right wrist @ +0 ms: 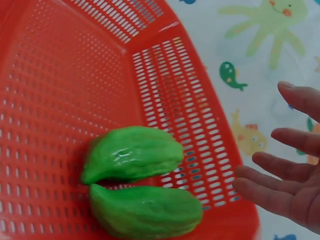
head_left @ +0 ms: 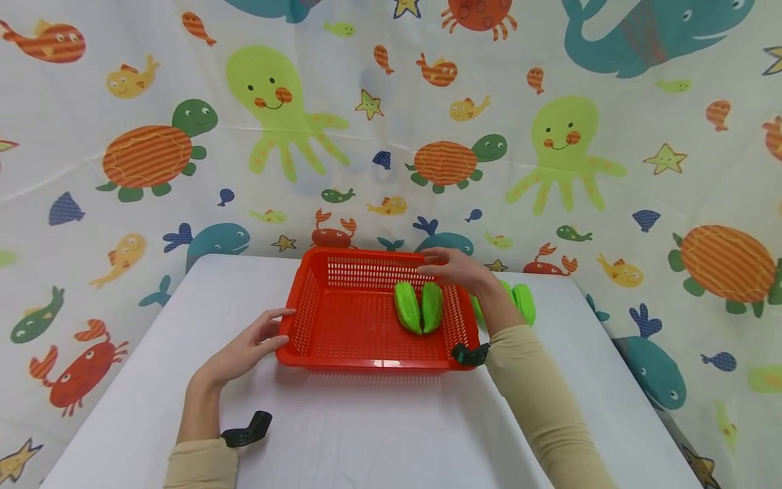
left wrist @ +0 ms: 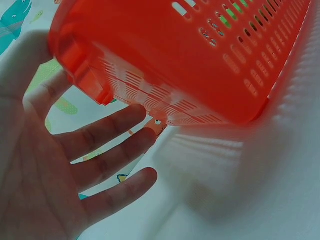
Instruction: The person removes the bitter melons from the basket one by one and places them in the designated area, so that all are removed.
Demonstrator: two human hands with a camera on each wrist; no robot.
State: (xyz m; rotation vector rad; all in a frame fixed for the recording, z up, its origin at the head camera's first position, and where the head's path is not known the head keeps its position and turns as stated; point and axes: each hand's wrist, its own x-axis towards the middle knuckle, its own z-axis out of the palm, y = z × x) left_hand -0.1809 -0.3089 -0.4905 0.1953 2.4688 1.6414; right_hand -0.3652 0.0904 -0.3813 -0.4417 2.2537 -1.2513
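Note:
A red plastic basket (head_left: 366,367) with slotted walls stands on the white table. Two glossy green ribbed gourds (head_left: 432,307) lie side by side in its right half, each tapering to a point. My left hand (head_left: 244,353) is at the basket's left side, its thumb and forefinger right at the rim and its other fingers (left wrist: 117,195) extended beside the outer wall. At the far right corner, my right hand (head_left: 455,267) reaches over the rim. In the right wrist view its fingers (right wrist: 280,167) are spread and loosely bent, with nothing between them.
More green gourds (head_left: 523,303) lie on the table right of the basket, partly hidden by my right forearm. White table surface (head_left: 373,435) extends in front. A curtain (head_left: 379,136) printed with sea animals hangs behind the table.

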